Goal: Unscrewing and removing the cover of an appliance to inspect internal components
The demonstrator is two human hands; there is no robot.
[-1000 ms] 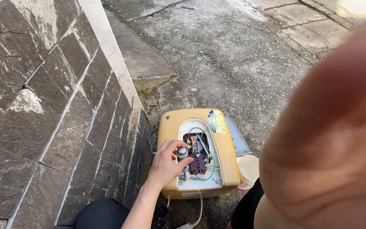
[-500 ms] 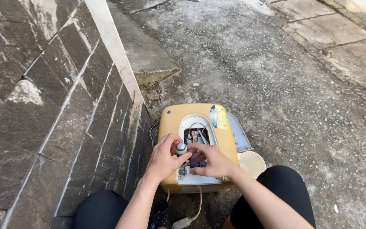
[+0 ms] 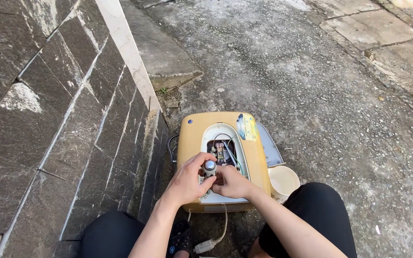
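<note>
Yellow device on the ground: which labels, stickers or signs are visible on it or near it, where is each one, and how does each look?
Sticker: on the yellow device, top right beside the opening; a tall strip, yellow with green and pale patches.
Small round mark: upper left corner of the casing; a dark blue dot.
No packages, signs or screens are visible elsewhere.

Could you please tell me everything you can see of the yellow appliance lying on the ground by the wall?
The yellow appliance is a rounded, plastic-looking casing lying flat on rough concrete beside the dark stone wall. A white-rimmed opening in its face exposes wires and a small board. A small round metal knob stands at the opening's near end, with the left hand and right hand around it. A white cord with a plug trails from its near edge. A grey panel and a cream bowl lie at its right.
</note>
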